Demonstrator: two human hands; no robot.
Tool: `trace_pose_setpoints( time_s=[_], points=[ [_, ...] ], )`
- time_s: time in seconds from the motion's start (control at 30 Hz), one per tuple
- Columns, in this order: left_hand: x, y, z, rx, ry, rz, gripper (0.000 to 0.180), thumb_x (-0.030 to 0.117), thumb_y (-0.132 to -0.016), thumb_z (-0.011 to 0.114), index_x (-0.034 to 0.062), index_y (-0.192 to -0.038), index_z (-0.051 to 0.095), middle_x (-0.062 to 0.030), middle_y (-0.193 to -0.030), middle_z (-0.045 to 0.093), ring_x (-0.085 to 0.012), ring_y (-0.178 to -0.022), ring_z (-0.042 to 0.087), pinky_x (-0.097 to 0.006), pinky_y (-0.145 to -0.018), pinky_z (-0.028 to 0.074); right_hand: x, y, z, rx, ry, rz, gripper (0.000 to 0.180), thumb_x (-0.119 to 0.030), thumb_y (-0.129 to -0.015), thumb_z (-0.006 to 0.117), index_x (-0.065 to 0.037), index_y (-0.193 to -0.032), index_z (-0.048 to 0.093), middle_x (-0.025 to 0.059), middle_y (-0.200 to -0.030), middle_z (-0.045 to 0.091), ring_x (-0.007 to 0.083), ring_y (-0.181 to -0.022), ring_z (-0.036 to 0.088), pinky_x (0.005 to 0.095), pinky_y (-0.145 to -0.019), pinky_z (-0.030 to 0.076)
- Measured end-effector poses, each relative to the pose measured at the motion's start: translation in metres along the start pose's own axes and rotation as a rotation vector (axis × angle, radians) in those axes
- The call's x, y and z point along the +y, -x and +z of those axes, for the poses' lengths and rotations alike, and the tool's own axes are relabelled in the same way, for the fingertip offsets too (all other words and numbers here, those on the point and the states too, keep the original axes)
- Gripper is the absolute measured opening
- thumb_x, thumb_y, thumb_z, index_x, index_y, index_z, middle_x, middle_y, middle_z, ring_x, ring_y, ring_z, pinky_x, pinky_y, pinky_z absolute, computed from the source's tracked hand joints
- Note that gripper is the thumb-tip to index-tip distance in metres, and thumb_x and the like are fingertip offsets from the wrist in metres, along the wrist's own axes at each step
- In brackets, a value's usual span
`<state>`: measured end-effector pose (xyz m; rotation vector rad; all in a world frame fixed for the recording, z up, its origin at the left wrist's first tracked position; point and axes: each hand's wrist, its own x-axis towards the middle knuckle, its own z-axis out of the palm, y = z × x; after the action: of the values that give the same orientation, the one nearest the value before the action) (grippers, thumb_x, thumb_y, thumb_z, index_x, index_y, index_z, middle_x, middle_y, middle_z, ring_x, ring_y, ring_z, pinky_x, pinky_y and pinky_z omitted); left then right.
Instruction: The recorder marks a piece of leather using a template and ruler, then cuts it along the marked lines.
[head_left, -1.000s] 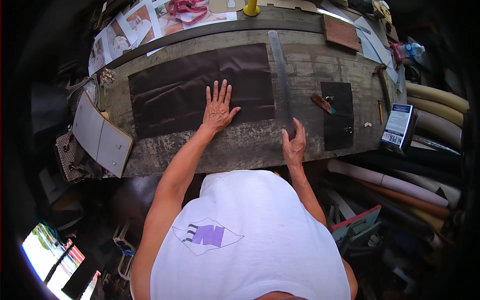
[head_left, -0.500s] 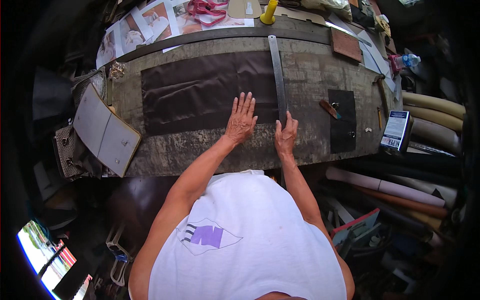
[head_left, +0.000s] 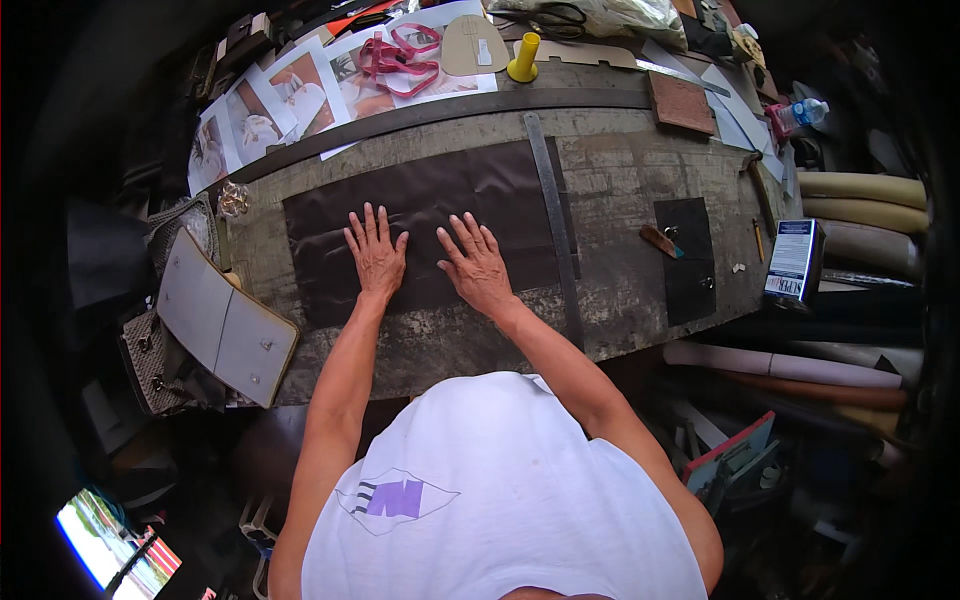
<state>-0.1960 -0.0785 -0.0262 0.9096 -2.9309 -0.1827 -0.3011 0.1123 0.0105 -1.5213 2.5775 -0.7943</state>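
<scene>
The dark brown sheet [head_left: 425, 225] is spread on the worktable [head_left: 620, 180], towards 11 o'clock of the view's centre. With the sheet's middle taken as the hub, the left hand [head_left: 380, 268] is laid on it at 8 o'clock and the right hand [head_left: 478, 272] at 4 o'clock; the 2 hands are flat, with fingers parted and nothing grasped. How hard they are pressed cannot be told. At 3 o'clock the metal ruler [head_left: 552, 205] is laid across the sheet, held by neither hand, a narrow strip being exposed beyond it. The ruler could be skewed if its near end, at 4 o'clock, were brushed by the right forearm [head_left: 555, 360], or if the sheet were dragged beneath it. Creases could also be trapped under its edge by uneven smoothing.
</scene>
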Motion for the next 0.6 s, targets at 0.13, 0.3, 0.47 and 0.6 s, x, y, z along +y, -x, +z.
trace_pose_setpoints(
  time_s=[0.13, 0.3, 0.47, 0.6],
  points=[
    [-0.053, 0.012, -0.005, 0.016, -0.02, -0.053, 0.069, 0.05, -0.099, 0.041, 0.012, -0.154, 0.023, -0.0082, -0.162, 0.01, -0.0363, -0.149, 0.003, -0.052, -0.119, 0.006, 0.037, -0.019, 0.013, -0.041, 0.148, 0.117, 0.056, -0.04, -0.097, 0.051, -0.017, -0.148, 0.04, 0.0101, -0.157, 0.026, 0.0306, -0.148, 0.017, 0.0503, -0.118, 0.015],
    [-0.129, 0.032, -0.007, 0.105, -0.064, -0.222, 0.07, 0.053, -0.1, 0.038, 0.0127, -0.155, 0.02, -0.0111, -0.162, 0.011, -0.0397, -0.147, 0.008, -0.055, -0.118, 0.008, 0.055, -0.017, 0.007, -0.071, 0.159, 0.129, 0.058, -0.043, -0.098, 0.049, -0.024, -0.15, 0.035, 0.0048, -0.159, 0.023, 0.0296, -0.148, 0.015, 0.0503, -0.119, 0.012],
    [-0.144, 0.034, -0.003, 0.085, -0.069, -0.225, 0.07, 0.054, -0.1, 0.034, 0.0129, -0.155, 0.02, -0.0097, -0.162, 0.011, -0.0395, -0.148, 0.008, -0.055, -0.118, 0.007, 0.062, -0.015, 0.006, -0.062, 0.179, 0.144, 0.058, -0.043, -0.098, 0.05, -0.023, -0.15, 0.036, 0.0057, -0.159, 0.023, 0.0303, -0.148, 0.015, 0.0494, -0.119, 0.012],
    [-0.156, 0.032, -0.002, 0.103, -0.062, -0.223, 0.071, 0.056, -0.1, 0.033, 0.0132, -0.155, 0.02, -0.0086, -0.162, 0.011, -0.0387, -0.148, 0.007, -0.053, -0.119, 0.006, 0.087, -0.012, -0.018, 0.132, 0.072, 0.284, 0.052, -0.032, -0.099, 0.053, -0.006, -0.143, 0.043, 0.0208, -0.15, 0.036, 0.0368, -0.141, 0.03, 0.0463, -0.113, 0.029]
  ],
)
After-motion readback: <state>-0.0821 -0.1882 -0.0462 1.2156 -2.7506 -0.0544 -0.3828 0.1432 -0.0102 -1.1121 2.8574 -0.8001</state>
